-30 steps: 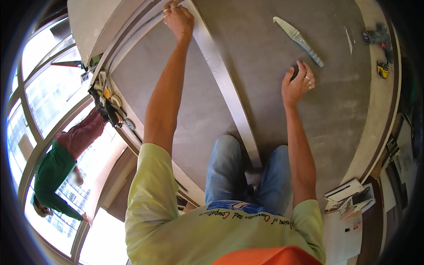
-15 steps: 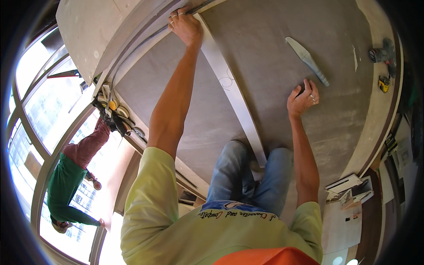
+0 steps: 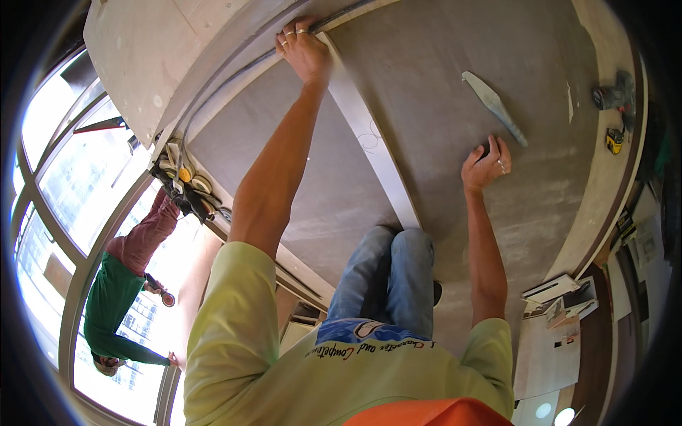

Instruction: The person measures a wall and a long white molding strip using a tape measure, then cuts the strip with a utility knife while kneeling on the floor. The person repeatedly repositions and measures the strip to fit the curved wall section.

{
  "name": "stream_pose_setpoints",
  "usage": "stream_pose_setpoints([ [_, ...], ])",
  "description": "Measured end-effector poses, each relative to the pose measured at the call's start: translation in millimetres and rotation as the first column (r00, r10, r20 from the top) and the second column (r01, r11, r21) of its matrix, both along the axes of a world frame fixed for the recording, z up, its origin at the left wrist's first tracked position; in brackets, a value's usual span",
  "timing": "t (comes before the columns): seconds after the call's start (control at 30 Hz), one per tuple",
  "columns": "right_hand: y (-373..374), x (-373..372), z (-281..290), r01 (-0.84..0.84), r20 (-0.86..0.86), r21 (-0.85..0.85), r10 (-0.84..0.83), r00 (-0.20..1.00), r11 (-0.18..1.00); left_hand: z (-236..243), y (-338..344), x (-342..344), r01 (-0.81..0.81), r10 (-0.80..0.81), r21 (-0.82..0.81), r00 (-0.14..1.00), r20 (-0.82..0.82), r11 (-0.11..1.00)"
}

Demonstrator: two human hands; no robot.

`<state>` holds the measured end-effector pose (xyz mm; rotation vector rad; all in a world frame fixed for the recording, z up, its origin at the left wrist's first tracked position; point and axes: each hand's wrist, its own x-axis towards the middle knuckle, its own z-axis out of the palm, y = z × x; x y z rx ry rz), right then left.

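My left hand [image 3: 304, 51] grips the upper end of a long pale board strip [image 3: 373, 142], its ringed fingers bent over by the curved edge. The strip lies across a grey surface [image 3: 462, 213] and runs down to my jeans-clad knees. My right hand [image 3: 486, 163] is over the grey surface with fingers loosely curled and apart; a dark spot between thumb and fingers may be shadow. Just beyond it lies a long flat pale tool [image 3: 490, 103] with a tapered grey end.
A drill [image 3: 614, 99] and yellow-black tool [image 3: 614, 140] lie on the right rim. Rolls and tools [image 3: 185, 186] cluster at left. Beyond, a co-worker in green [image 3: 114, 305] by the windows holds a round tool. Boards [image 3: 561, 298] stand lower right.
The view has shifted, so the surface sits lower in it. My knees have drawn together. The co-worker's round tool has come into sight. Both my hands keep much the same grip and shape.
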<state>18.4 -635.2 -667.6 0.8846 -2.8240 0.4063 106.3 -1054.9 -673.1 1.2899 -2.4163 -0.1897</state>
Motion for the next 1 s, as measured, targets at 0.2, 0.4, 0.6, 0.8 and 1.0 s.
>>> stream_pose_setpoints([
  [0.2, -0.1, -2.2, 4.8, -0.008, 0.018, 0.024, 0.007, 1.0, 1.0, -5.6, -2.2, -0.2, 0.029, -0.028, 0.027, 0.999, -0.03, 0.999],
  [0.4, -5.6, -20.0, 24.5, 0.007, 0.132, -0.09, 0.005, 0.991, 0.996, -9.5, -5.3, 6.6, 0.014, -0.014, 0.01, 1.0, 0.006, 1.0],
  [0.6, -40.0, -76.9, 62.0, 0.014, 0.136, 0.065, -0.022, 0.99, 0.998, -6.3, -4.3, 1.2, 0.034, -0.034, 0.052, 0.999, -0.005, 0.998],
  [0.8, -21.5, -98.8, 52.5, -0.052, 0.412, 0.12, -0.002, 0.911, 0.991, -11.3, -5.9, 1.8, 0.021, -0.021, 0.017, 1.0, 0.006, 1.0],
  [1.0, -72.3, -50.3, 79.6, 0.167, 0.804, 0.087, -0.168, 0.571, 0.982, -4.2, -4.2, 1.9, 0.02, -0.02, 0.028, 1.0, 0.006, 0.999],
])
